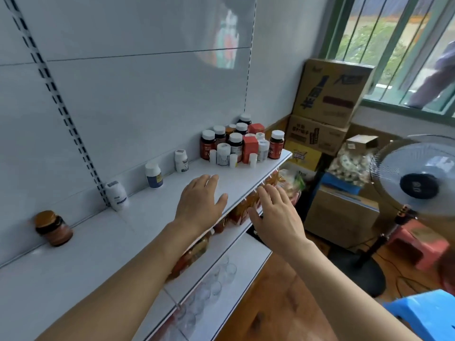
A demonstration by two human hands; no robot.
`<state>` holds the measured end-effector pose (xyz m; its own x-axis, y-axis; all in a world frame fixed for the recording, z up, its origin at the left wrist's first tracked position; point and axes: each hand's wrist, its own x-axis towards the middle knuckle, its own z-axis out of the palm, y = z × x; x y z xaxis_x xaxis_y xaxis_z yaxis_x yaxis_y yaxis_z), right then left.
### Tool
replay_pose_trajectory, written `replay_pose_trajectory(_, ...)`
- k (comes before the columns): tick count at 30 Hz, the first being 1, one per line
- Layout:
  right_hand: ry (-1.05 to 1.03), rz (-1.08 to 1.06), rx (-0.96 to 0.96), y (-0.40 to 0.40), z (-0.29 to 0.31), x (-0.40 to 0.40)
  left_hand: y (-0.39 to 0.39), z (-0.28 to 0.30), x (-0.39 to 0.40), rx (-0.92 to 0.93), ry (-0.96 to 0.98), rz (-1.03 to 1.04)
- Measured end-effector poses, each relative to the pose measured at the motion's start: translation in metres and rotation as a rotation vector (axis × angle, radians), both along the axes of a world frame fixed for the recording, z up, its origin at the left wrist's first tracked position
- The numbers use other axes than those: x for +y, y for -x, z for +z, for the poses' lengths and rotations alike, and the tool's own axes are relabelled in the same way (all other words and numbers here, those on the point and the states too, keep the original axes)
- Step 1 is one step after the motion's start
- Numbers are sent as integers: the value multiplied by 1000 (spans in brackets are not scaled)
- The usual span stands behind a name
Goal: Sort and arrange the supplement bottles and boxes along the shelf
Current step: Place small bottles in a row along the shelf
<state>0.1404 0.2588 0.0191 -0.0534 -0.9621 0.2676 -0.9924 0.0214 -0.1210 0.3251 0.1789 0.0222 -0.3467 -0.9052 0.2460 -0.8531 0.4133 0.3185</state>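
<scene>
White metal shelf [147, 215], long and flat, backed by a pale slotted panel. Spaced along its back edge, well apart: brown glass jar with a gold lid [53, 228] far left; then three white plastic bottles with dark labels, the first [117, 195] tilted against the upright, the second [154, 175] and third [181, 161] upright further right. Crowded at the far right end: tight cluster of dark amber bottles with white caps [222, 141], small white bottles and two red cardboard boxes [250, 149], touching or nearly so, in no clear order; one amber bottle [276, 144] right at the shelf's corner.

Left hand [200, 201] over the bare middle of the shelf, fingers straight and slightly spread, grasping nothing, reaching toward the cluster but not yet touching it. Right hand [275, 215] beyond the front edge of the shelf, fingers likewise released and empty.

Judged early to midway: four items lined out along the back, most of the stock bunched at the right and awaiting sorting. Left to do, by the look of it: separating boxes from bottles, grouping like with like, extending the row rightward.

Off to the right: stacked brown cardboard cartons [327, 112], standing white fan [418, 183], barred window [398, 45].
</scene>
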Motion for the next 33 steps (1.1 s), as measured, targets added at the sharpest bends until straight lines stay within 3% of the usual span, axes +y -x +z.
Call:
replay_pose_trajectory(9,-100,96,-22,42,-14,-151,45,-21,-139,32,-62,59)
replay_pose_trajectory(19,-142,308,-60,65,-54,-280,85,-41,-228,-50,11,158)
replay_pose_trajectory(28,32,563,20,92,-86,-341,120,-66,-270,-98,-11,273)
replay_pose_trajectory(33,33,636,-94,94,-96,-354,124,-71,-272,-71,30,291)
